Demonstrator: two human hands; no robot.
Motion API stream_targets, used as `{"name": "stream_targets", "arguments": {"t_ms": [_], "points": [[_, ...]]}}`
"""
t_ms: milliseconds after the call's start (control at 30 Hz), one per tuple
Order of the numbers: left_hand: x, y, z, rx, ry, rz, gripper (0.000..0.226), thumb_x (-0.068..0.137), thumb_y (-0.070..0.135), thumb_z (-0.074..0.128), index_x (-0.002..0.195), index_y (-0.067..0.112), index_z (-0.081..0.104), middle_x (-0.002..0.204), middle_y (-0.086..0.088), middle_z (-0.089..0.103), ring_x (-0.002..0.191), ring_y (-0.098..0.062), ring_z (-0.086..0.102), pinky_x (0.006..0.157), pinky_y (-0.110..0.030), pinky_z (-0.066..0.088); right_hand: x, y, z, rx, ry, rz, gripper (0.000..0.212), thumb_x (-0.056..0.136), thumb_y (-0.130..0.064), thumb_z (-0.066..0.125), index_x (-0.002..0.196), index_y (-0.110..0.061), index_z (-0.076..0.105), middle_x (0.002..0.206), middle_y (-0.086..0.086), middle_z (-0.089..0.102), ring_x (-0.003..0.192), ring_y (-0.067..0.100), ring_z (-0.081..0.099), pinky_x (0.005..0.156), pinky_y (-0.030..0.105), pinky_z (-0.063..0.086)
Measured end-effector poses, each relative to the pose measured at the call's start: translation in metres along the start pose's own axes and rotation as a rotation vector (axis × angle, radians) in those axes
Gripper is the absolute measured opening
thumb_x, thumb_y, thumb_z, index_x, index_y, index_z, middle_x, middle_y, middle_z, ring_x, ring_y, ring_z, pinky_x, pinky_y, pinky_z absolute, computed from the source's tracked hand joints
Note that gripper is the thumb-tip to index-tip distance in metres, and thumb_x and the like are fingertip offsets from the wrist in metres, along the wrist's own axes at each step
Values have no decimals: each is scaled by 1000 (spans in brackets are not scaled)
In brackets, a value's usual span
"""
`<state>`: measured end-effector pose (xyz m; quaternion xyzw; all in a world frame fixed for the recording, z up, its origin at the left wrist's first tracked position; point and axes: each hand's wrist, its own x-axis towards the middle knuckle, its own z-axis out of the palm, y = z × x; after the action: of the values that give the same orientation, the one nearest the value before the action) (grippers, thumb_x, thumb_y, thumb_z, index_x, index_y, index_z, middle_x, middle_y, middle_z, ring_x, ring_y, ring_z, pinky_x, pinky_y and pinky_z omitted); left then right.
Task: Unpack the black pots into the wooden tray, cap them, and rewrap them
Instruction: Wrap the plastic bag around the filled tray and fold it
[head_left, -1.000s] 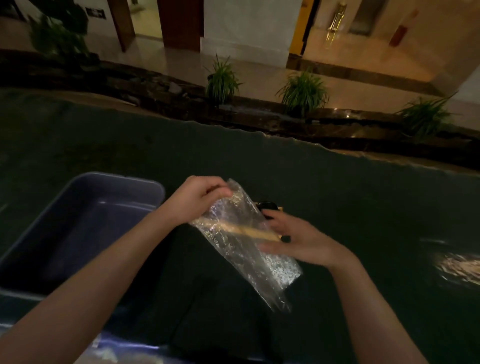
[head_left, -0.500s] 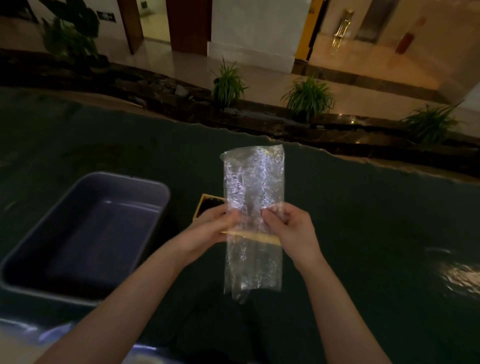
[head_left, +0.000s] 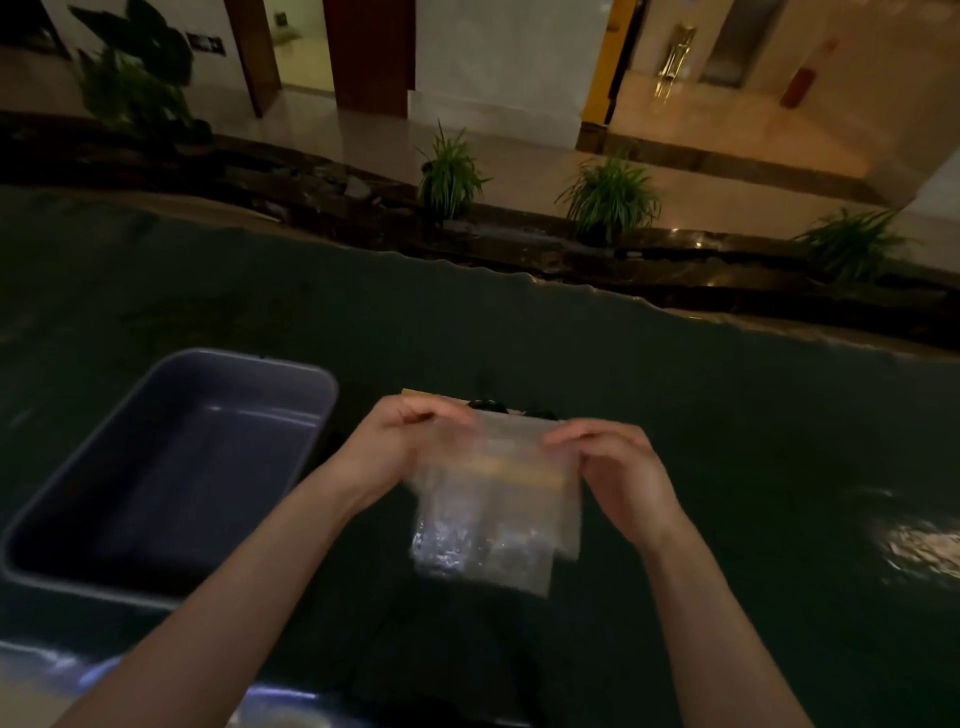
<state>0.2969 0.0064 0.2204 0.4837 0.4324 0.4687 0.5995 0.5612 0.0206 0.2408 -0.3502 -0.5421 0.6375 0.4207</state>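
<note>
Dim green tabletop (head_left: 675, 415): we pinch a plastic wrap (head_left: 493, 519) by its top corners, left hand (head_left: 410, 447) and right hand (head_left: 618, 473), above the wooden tray (head_left: 415, 393) at center; black pots (head_left: 485, 404) sit inside, rewrapping apparently remains.

A grey plastic tub (head_left: 156, 467) sat on the dark green table cover (head_left: 727, 415) at nine o'clock. Three grassy potted plants (head_left: 608, 197) lined a dark ledge (head_left: 519, 244) at twelve o'clock, a larger leafy plant (head_left: 135, 83) at eleven.
</note>
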Motion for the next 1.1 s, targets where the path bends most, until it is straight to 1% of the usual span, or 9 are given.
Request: {"name": "stream_targets", "arguments": {"t_ms": [100, 167, 267, 333, 500, 567, 667, 867, 1100], "points": [[-3, 2, 0, 6, 6, 29, 32, 95, -8, 55, 85, 10, 80, 115, -7, 74, 118, -28, 68, 90, -36, 60, -3, -4, 3, -98, 20, -11, 33, 100, -11, 48, 85, -7, 78, 93, 10, 75, 95, 24, 72, 86, 32, 56], [-5, 2, 1, -71, 9, 20, 27, 97, -3, 54, 98, 9, 79, 123, -14, 71, 122, -35, 65, 94, -43, 59, -2, 0, 3, -261, 105, -29, 8, 95, -4, 66, 93, -10, 72, 97, 9, 72, 95, 28, 70, 84, 39, 60], [-11, 4, 7, -251, 56, -92, 38, 96, 45, 55, 127, 28, 69, 131, -9, 70, 119, -29, 69, 94, -47, 59, -2, 4, 10, -334, 200, -73, 24, 90, -1, 74, 104, -18, 64, 100, 19, 67, 93, 44, 66, 80, 59, 60], [-16, 4, 8, -86, 3, -160, 48, 91, 66, 56, 131, 39, 65, 131, 2, 72, 118, -20, 70, 96, -46, 59, -2, 4, 14, -351, 246, -112, 33, 89, -3, 76, 107, -27, 62, 97, 4, 71, 89, 29, 71, 78, 52, 63], [-20, -6, 15, 129, -4, -186, 30, 91, 27, 76, 120, 20, 72, 116, -2, 79, 106, -20, 76, 93, -41, 61, -2, 10, 14, -249, 323, -96, 54, 87, -19, 82, 130, -38, 55, 102, 0, 74, 93, 15, 75, 78, 33, 63], [-21, -11, 15, 94, 51, -156, 20, 95, 20, 72, 114, 14, 75, 110, -5, 80, 102, -22, 78, 87, -36, 63, -5, 10, 10, -126, 194, 48, 57, 86, -28, 82, 135, -36, 56, 113, 0, 77, 105, 18, 76, 81, 31, 63], [-22, -15, 15, 81, 77, -124, 18, 96, 19, 70, 113, 12, 74, 108, -7, 81, 100, -23, 78, 80, -27, 62, -13, 15, 9, -170, -45, 166, 29, 93, -26, 77, 121, -21, 73, 115, 6, 79, 107, 25, 76, 83, 28, 61], [-23, -26, 29, 90, 2, -171, 58, 75, 44, 87, 125, 25, 65, 114, 1, 79, 104, -17, 76, 83, -28, 62, -25, 34, 7, -377, 293, 45, 12, 97, -17, 71, 91, -23, 79, 81, 14, 76, 75, 25, 74, 72, 33, 61], [-4, -47, 74, 206, -4, -108, 16, 94, 19, 74, 110, 23, 75, 103, -1, 81, 97, -19, 77, 83, -28, 63, -64, 41, -30, -252, 450, 31, 8, 95, -23, 73, 96, -24, 80, 84, 3, 79, 75, 10, 73, 69, 19, 56]]}}
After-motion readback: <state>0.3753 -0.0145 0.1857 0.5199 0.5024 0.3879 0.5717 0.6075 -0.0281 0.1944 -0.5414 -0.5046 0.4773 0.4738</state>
